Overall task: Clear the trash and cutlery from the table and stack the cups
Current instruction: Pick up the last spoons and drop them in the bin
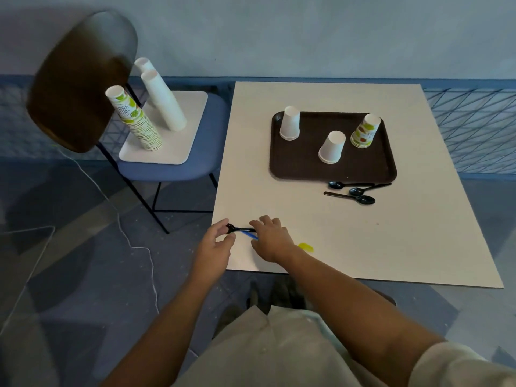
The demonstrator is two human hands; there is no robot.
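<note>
Tabletop (363,247), white and rectangular, carries a dark brown plastic tray (301,169) toward its far right corner. Beside the table's left edge stands a blue-seated chair (167,169). On the tray three stacks stand upside down: a white paper cup stack (290,122), a second white paper cup stack (332,148) and a printed paper cup stack (365,131).

Both bare forearms reach to the near left corner. The right hand (272,238) lies palm down, its fingers curled over the handle of a black plastic spoon (237,229) and a thin blue stick (248,234). The left hand (215,247) is half open, with finger and thumb around the spoon's bowl. I cannot tell if it pinches.

Three more black plastic spoons (351,191) lie just before the tray's near edge. A small yellow scrap (305,247) lies behind the right wrist.
</note>
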